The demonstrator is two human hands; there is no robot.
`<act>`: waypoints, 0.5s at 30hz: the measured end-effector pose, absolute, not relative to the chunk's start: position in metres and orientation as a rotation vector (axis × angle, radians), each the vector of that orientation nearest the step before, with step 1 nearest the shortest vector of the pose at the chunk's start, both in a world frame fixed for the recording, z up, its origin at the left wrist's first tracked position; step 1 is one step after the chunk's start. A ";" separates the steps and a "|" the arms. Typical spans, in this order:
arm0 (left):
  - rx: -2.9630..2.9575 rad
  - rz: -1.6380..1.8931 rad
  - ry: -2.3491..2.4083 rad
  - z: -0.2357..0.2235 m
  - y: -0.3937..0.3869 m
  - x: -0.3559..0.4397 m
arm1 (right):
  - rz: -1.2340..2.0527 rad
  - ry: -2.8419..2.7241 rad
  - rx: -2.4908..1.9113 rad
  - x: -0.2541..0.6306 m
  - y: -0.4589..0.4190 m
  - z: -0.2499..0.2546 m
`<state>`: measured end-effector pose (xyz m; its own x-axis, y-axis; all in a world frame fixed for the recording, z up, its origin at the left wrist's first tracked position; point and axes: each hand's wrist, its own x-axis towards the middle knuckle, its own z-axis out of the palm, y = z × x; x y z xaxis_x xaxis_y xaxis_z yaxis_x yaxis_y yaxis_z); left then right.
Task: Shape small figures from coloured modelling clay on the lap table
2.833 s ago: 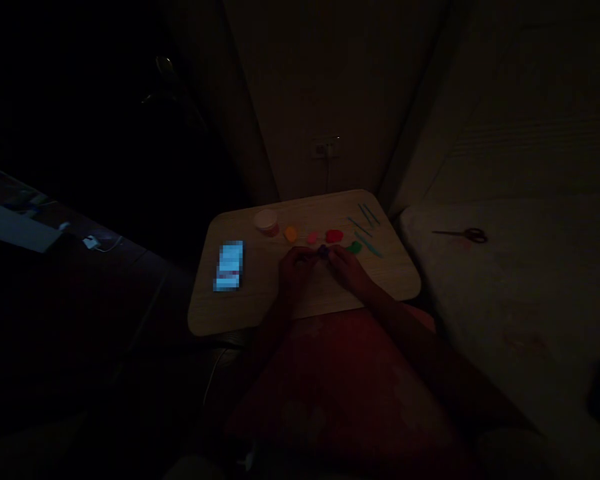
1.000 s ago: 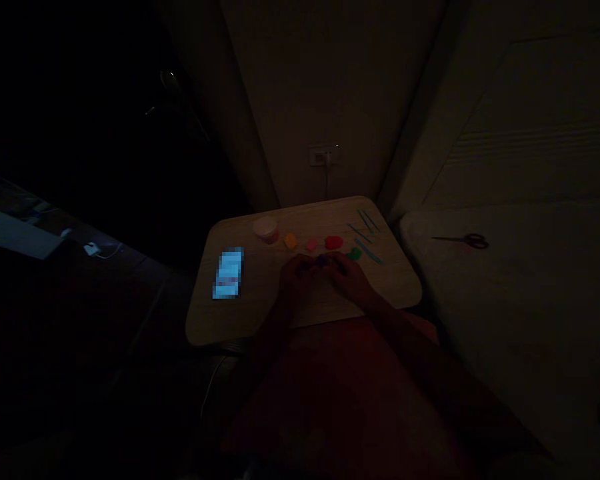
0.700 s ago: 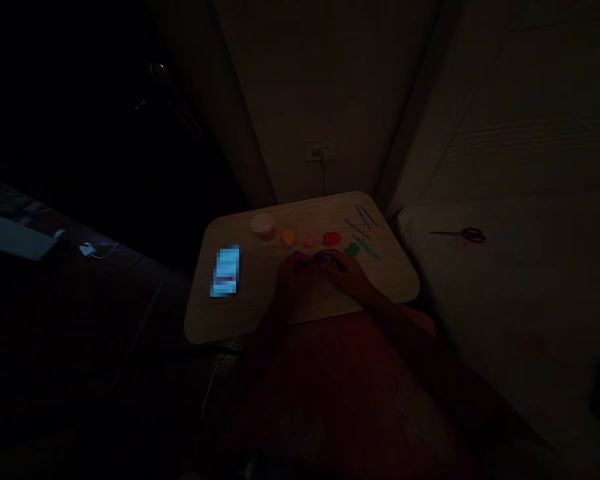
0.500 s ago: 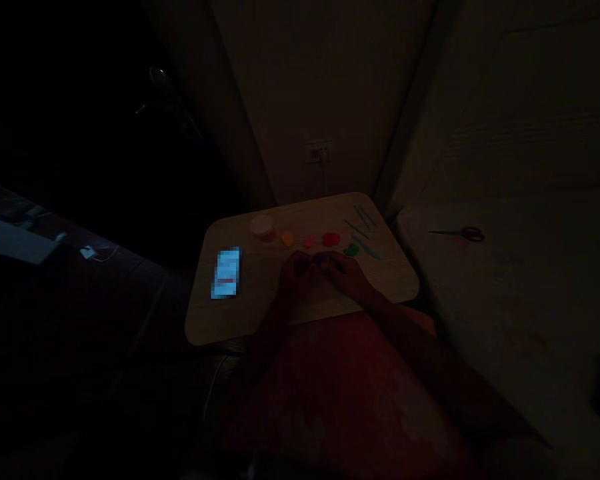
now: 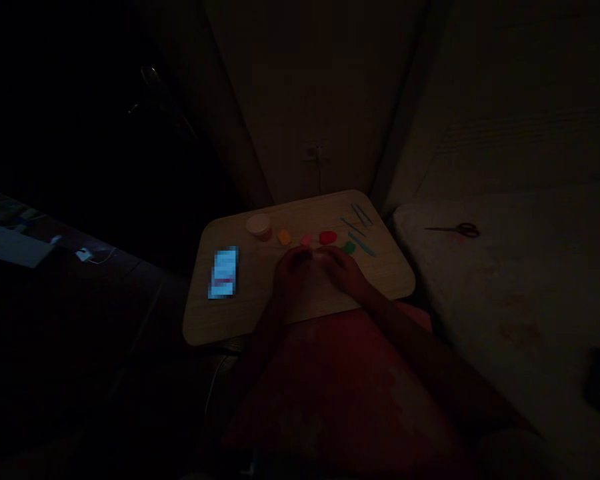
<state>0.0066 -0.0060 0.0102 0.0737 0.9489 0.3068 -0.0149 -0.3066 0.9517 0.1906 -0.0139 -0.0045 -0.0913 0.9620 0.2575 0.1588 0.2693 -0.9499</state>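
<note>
We note left hand (image 5: pixel 290 272) and right hand (image 5: pixel 344 269) half-curled, fingertips close together, just nearside of pink lump (image 5: pixel 306 239), left nearer; whether they hold anything, we cannot tell.

Purple lump is no longer showing between left hand (image 5: pixel 291 268) and right hand (image 5: pixel 342 268). Camera view is turning slightly right.

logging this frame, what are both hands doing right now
Left hand: fingers curled, contents too dark to tell.
Right hand: fingers bent toward the left, any hold hidden.
</note>
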 end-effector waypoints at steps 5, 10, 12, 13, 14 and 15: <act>1.123 1.334 0.814 0.008 -0.003 0.004 | 1.159 -1.237 -0.974 0.192 -0.007 -0.016; 1.109 1.272 0.831 0.010 -0.004 0.004 | 1.235 -1.224 -0.958 0.192 -0.009 -0.015; 1.150 1.268 0.855 0.012 -0.005 0.004 | 1.230 -1.248 -0.973 0.192 -0.011 -0.011; 1.169 1.266 0.867 0.013 -0.005 0.004 | 1.226 -1.267 -0.993 0.193 -0.012 -0.009; 1.180 1.272 0.876 0.013 -0.006 0.003 | 1.222 -1.291 -1.022 0.194 -0.013 -0.007; 1.180 1.289 0.878 0.013 -0.006 0.003 | 1.213 -1.324 -1.054 0.194 -0.014 -0.005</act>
